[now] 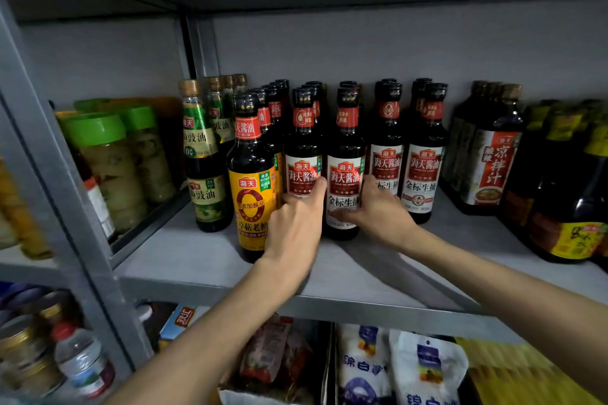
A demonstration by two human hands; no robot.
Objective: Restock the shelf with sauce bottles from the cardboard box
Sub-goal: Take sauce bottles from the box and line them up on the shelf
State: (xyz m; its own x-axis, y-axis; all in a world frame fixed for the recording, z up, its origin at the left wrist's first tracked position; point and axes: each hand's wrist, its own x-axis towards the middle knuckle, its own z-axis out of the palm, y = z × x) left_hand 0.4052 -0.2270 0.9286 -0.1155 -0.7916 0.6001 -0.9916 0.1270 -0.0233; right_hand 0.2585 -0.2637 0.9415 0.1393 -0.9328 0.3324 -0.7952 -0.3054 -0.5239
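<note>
Grey metal shelf (197, 260), dimly lit: below the grips, soft white bags (394, 368) printed in blue fill the lower tier. On the shelf, the left grip (292, 227) curls round a dark soy bottle (302, 154), thumb up its red-and-white label. The right grip (378, 210) wraps the neighbouring front bottle (343, 154). A yellow-labelled bottle (251, 194) crowds the left grip's left side. Behind stand black-capped rows (424, 141); further left, green-lidded jars (108, 154).

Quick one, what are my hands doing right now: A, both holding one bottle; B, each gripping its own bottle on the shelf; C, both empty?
B: the left hand grips one red-and-white bottle, while the right hand grips its right neighbour.
</note>
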